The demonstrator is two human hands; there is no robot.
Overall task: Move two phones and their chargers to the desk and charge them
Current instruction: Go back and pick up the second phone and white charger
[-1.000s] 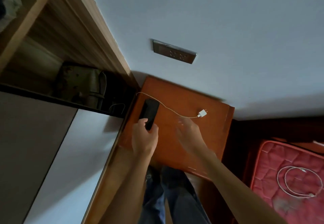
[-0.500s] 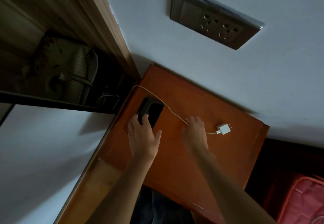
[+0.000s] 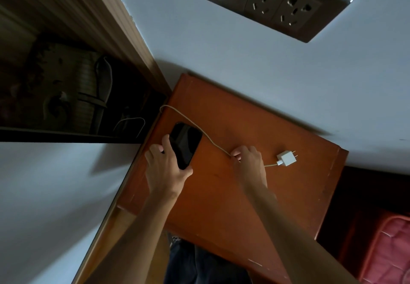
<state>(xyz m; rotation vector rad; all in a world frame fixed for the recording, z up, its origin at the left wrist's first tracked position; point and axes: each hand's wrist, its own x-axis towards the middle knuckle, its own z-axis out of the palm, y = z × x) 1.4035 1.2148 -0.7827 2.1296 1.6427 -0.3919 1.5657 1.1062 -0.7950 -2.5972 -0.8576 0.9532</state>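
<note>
The phone (image 3: 185, 143) lies far left on the table (image 3: 244, 206), gripped by fingers of the left hand (image 3: 165, 168), while the right hand (image 3: 249, 159) pinches the cable (image 3: 213, 142); next, I think, the plug (image 3: 287, 158) must reach the wall socket (image 3: 279, 6).

no readable text, labels or numbers

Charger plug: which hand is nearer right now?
Right. The right hand pinches the cable just beside the charger plug, not touching the plug itself. The left hand grips the phone, farther off, beyond the right hand.
</note>
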